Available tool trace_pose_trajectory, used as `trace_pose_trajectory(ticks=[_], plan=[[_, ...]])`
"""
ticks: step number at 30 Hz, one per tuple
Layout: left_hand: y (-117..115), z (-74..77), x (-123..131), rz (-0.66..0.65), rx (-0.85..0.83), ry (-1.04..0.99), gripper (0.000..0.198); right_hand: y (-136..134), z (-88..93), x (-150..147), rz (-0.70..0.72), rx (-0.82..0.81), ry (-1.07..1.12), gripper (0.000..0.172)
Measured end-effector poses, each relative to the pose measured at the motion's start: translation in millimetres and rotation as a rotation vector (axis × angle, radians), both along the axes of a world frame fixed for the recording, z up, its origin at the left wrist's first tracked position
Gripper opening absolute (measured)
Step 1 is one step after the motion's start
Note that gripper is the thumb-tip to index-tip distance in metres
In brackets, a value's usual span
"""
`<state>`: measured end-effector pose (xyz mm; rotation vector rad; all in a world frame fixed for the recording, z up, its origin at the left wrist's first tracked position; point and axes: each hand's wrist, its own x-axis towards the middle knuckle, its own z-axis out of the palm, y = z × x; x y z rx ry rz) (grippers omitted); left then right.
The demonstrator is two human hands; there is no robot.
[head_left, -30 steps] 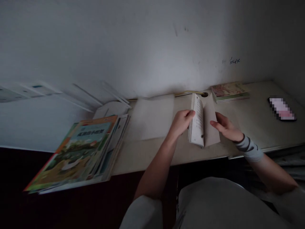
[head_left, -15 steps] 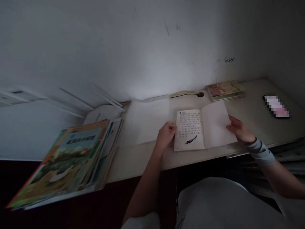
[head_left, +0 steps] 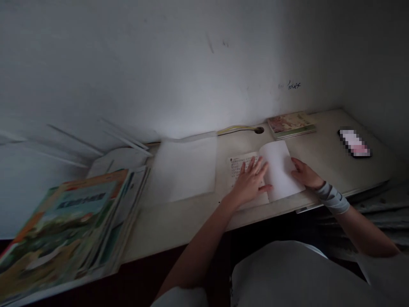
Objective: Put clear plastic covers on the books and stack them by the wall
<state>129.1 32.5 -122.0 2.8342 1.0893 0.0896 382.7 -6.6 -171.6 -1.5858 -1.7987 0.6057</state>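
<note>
An open book (head_left: pixel 281 172) lies on the desk in front of me, a printed page on its left side and a blank white page on its right. My left hand (head_left: pixel 251 181) rests flat across the printed page with its fingers spread, covering much of the text. At the book's right edge, my right hand (head_left: pixel 306 174) grips the blank page, its thumb on the page's face. A grey band (head_left: pixel 334 197) wraps the right wrist.
A white sheet (head_left: pixel 187 168) lies left of the book on the desk (head_left: pixel 166 228). Stacked picture books (head_left: pixel 76 221) stand at the left. Behind are a smaller book pile (head_left: pixel 291 123) and a cable hole (head_left: pixel 259 130). A phone (head_left: pixel 354 143) lies at the right.
My left hand has moved from the book's left edge onto the printed page, and its fingers have spread. My right hand still holds the right edge. The view has shifted slightly right.
</note>
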Motion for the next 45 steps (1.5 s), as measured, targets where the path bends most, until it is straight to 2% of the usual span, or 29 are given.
trace_pose_trajectory(ticks=[3,6,9,15,19,26,37,45], plan=[[4.5,9.3,35.4,-0.158,-0.015,-0.058,0.077,-5.6,13.9,-5.3,0.007,-0.074,-0.105,0.045],[8.1,10.6,53.4,-0.178,-0.05,-0.048,0.071,-12.5,21.3,-7.6,-0.038,-0.021,-0.333,0.038],[8.2,9.6,48.1,-0.182,-0.08,-0.009,0.067,-18.4,14.7,-5.6,-0.088,0.085,-0.564,0.04],[2.3,15.8,18.4,-0.162,-0.122,0.034,0.063,-25.6,-2.2,-4.6,-0.127,0.057,-0.797,0.049],[-3.2,19.1,15.7,-0.217,-0.175,0.042,0.06,-25.2,-3.3,-6.8,-0.152,0.068,-0.83,0.049],[-6.3,21.7,21.2,-0.206,-0.171,0.058,0.055,-24.7,-5.8,-5.0,-0.15,0.095,-0.795,0.047],[-4.6,7.5,30.4,-0.202,-0.146,0.04,0.053,-28.9,-11.6,3.3,-0.077,0.172,-0.722,0.059],[-5.9,-0.1,30.2,-0.172,-0.096,0.024,0.059,-29.4,-2.4,-4.1,-0.058,0.112,-0.747,0.06]])
